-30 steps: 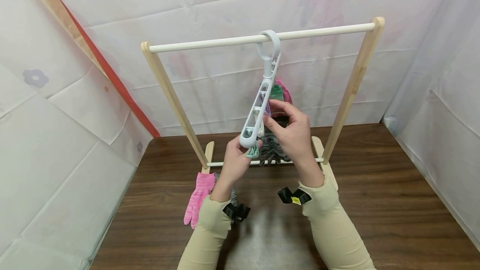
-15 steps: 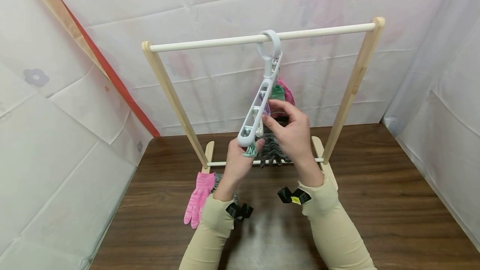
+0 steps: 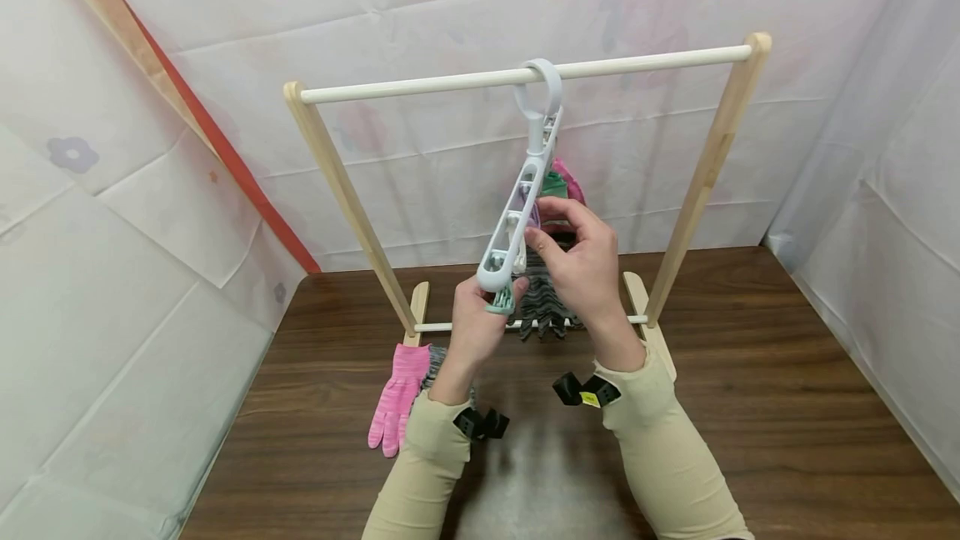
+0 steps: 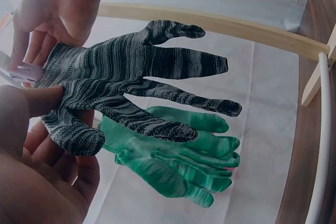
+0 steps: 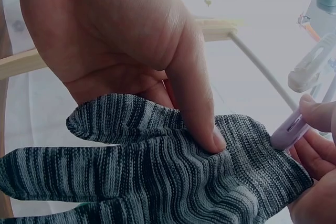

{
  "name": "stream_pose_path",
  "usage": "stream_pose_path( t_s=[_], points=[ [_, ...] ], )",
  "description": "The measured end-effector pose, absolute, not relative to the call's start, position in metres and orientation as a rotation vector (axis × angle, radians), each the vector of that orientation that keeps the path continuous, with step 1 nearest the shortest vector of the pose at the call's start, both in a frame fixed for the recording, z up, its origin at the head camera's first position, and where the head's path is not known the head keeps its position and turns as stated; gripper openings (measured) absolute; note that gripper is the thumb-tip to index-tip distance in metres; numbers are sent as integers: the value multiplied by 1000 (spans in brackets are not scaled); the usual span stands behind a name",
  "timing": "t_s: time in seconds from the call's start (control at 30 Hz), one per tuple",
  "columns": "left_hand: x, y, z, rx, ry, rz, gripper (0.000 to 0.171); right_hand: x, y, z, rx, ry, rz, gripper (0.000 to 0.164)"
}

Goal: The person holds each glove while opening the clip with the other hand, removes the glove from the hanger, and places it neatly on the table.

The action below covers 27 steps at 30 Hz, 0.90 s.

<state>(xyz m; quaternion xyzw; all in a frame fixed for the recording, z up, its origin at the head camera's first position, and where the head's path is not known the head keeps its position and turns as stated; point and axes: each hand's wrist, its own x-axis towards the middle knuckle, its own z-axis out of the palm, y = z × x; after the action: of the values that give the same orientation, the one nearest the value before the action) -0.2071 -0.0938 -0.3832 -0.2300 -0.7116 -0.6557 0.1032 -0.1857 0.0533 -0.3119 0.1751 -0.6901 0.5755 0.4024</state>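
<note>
A black-and-grey striped knit glove (image 4: 100,72) hangs below a light grey clip hanger (image 3: 514,211). My left hand (image 3: 480,319) pinches the glove near its cuff, with the thumb (image 5: 202,119) pressing on the knit. At the cuff, my right hand (image 3: 585,261) pinches a purple clip (image 5: 289,132) between thumb and fingers. The clip's tip meets the cuff edge; whether it clamps the fabric cannot be told. A white clip (image 3: 520,257) and a mint clip (image 3: 501,300) hang nearer the hanger's front end. Behind the striped glove is a green glove (image 4: 157,156).
The hanger's ring loops over the white top bar (image 3: 420,87) of a wooden rack. Something pink (image 3: 572,182) hangs at the hanger's far end. On the brown table (image 3: 315,407) lie a pink glove (image 3: 397,398) and a grey striped one (image 3: 435,363), partly covered by the left arm.
My left hand has shifted slightly to the right. The hanger and gloves have swayed a little. The right hand stays at the purple clip.
</note>
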Motion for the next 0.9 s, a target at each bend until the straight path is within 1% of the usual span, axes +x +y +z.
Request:
stream_pose_path(
  t_s=[0.37, 0.53, 0.8, 0.9],
  points=[
    [-208, -94, -386, -693, -2060, -1981, 18, -186, 53, -312, 443, -1725, 1486, 24],
    [-207, -95, -387, -674, -2074, -1960, 12, -185, 53, -311, 432, -1728, 1476, 24],
    [-186, -100, -364, -699, -2097, -1927, 12, -185, 53, -311, 435, -1723, 1487, 24],
    [-185, -102, -365, -690, -2113, -1912, 11, -185, 54, -311, 431, -1719, 1491, 25]
  ],
)
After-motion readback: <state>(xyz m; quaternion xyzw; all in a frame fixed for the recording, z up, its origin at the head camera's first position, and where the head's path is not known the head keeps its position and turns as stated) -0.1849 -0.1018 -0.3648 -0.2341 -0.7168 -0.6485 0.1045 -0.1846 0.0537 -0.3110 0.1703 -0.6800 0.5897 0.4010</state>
